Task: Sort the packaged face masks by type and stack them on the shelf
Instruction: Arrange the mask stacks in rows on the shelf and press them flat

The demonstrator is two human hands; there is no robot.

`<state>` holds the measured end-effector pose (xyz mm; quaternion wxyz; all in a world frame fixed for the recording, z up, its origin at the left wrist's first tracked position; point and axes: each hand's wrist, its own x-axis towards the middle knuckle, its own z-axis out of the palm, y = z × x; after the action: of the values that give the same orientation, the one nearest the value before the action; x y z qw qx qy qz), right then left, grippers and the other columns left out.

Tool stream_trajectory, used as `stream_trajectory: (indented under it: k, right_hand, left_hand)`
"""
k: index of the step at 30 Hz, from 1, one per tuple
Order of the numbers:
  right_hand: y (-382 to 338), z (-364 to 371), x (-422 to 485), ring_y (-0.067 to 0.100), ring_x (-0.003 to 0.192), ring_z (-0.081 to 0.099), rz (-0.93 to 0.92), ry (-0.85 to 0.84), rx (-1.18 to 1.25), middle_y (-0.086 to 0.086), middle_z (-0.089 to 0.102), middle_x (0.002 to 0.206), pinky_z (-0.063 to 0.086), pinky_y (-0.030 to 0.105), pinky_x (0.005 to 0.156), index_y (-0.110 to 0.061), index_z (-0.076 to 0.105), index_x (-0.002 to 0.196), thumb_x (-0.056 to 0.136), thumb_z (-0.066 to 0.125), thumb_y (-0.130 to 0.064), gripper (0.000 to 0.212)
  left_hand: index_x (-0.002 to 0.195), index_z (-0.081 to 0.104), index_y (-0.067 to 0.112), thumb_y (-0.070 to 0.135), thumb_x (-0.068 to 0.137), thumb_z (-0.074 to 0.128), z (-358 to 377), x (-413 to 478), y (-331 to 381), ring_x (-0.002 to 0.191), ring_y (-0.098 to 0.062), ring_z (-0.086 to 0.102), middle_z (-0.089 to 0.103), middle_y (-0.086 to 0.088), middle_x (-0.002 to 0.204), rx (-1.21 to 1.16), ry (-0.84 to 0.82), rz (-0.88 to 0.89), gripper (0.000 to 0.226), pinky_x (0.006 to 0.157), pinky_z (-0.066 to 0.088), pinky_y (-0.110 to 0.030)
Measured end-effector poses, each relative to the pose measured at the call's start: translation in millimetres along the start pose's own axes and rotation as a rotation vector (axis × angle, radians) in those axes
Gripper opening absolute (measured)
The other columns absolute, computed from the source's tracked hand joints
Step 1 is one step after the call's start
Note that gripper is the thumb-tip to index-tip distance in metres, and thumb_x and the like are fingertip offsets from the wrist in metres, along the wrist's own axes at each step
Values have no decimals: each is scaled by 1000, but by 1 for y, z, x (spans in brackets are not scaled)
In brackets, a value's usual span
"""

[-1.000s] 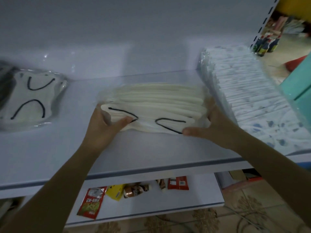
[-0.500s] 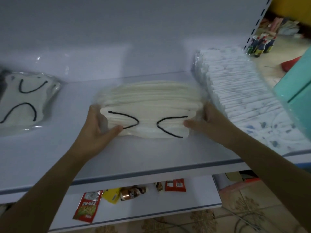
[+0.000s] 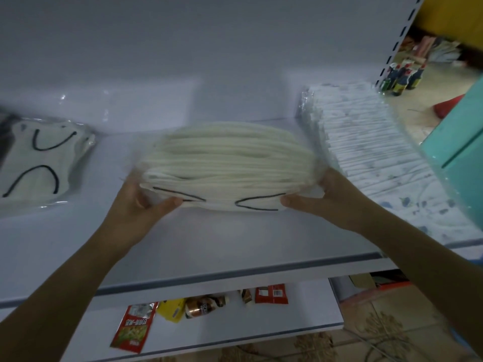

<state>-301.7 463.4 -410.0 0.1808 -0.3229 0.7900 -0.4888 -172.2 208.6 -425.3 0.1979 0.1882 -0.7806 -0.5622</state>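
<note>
— Two stacks on the shelf?
— Yes: a white patterned stack at the right, and a cream stack mid-shelf, wrapped, with black ear loops showing in front
— And far left?
— One flat pack of similar cream masks
— Hands?
— Each grips an end of the cream stack, thumb in front: left hand, right hand
— Below?
— Snack packets on a lower shelf, above a tiled floor

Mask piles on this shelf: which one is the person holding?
The middle cream stack, gripped at its ends by the left hand and right hand. The left packet and the patterned right row are not held.
</note>
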Motion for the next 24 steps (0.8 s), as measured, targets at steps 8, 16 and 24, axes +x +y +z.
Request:
stream_trajectory:
  k: [8, 16, 24]
  right_hand:
    - [15, 8, 9, -15, 102, 53, -13, 36, 60, -15, 57, 113, 42, 12, 96, -27, 46, 120, 75, 73, -2, 59]
    - [34, 13, 17, 12, 113, 56, 34, 73, 138, 5, 59, 121, 49, 20, 88, -9, 45, 130, 72, 72, -12, 64]
    - [28, 11, 14, -5, 106, 52, -5, 116, 16, -17, 54, 111, 42, 24, 97, -32, 39, 118, 80, 69, -7, 55]
  left_hand:
    - [103, 47, 33, -5, 75, 69, 3, -4, -11, 63, 5, 59, 56, 3, 75, 9, -30, -9, 52, 54, 45, -6]
    - [115, 38, 27, -9, 79, 66, 7, -6, -11, 59, 1, 47, 44, 6, 72, 70, -37, 37, 57, 56, 43, -11]
    - [118, 38, 30, 6, 74, 74, 10, -3, -13, 72, -10, 52, 48, -2, 79, 75, -4, 58, 61, 69, 49, -19]
